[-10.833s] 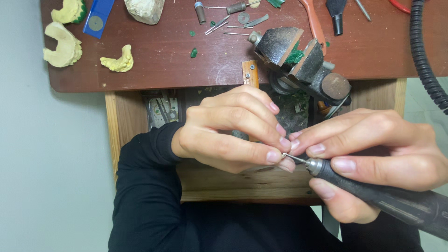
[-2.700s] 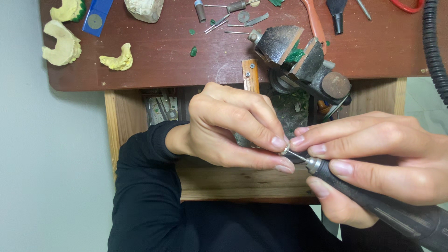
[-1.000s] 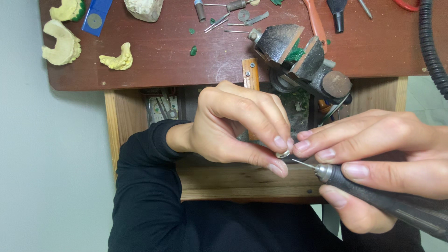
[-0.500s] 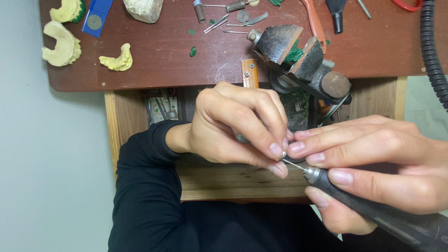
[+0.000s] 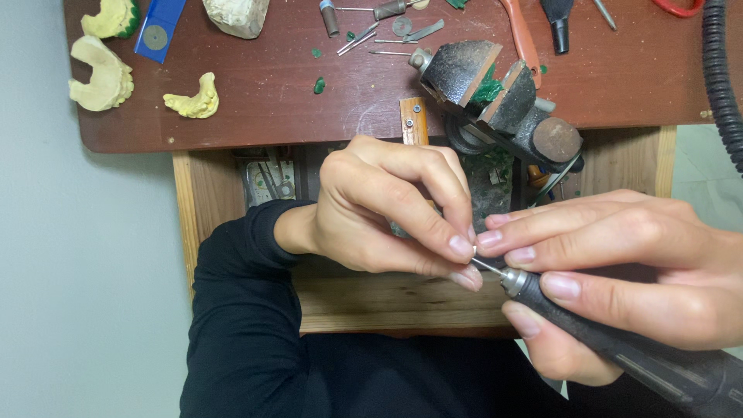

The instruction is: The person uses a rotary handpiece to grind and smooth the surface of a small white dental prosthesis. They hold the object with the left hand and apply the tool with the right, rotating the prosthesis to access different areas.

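My left hand [image 5: 395, 209] pinches something very small between thumb and fingertips; the piece itself is hidden by the fingers. My right hand [image 5: 619, 271] grips a dark rotary handpiece [image 5: 619, 348], and its thin metal bit [image 5: 486, 265] points left and touches the spot under my left fingertips. The fingertips of both hands meet there, above an open wooden drawer [image 5: 387, 298]. A black sleeve covers my left forearm.
A dark bench vise [image 5: 495, 93] with green wax in its jaws sits on the reddish-brown bench top [image 5: 309, 108]. Yellow dental casts [image 5: 97, 73], a blue card with a disc [image 5: 155, 31], burs, and a ribbed black hose [image 5: 724, 77] lie around.
Both hands stay together with the bit at my left fingertips. In the last second the handpiece tip dipped, then came back against the pinched piece; my left fingers shifted slightly.
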